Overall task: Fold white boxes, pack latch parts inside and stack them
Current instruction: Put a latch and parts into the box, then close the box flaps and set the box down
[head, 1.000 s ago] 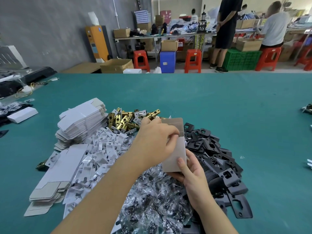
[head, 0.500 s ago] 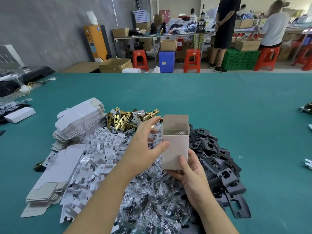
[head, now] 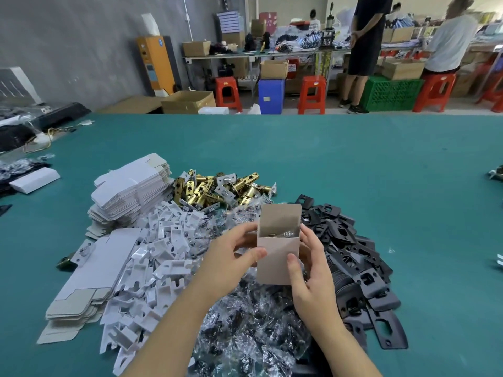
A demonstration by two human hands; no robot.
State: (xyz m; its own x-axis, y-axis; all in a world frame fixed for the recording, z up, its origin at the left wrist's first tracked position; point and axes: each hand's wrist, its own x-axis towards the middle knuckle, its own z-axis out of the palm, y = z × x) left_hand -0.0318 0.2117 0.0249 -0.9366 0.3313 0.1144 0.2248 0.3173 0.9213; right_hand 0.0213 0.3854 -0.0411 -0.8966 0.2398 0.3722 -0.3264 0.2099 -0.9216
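Item: white box, upright, long axis vert., top flap open w/ parts inside, which we hold between left hand & right hand, above the table's near-edge piles.

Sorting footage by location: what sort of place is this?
Likely a small factory packing workshop: brass latch parts and flat box blanks heaped in bulk on a green table, cartons and plastic stools behind.

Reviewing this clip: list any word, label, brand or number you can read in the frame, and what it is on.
None can be read.
Orange cabinet: blue sticker and small panel, too blurred.
Blue bin: pale label, too small.
Red stool: round sticker, too small.
The open box held between left hand and right hand is unprinted.
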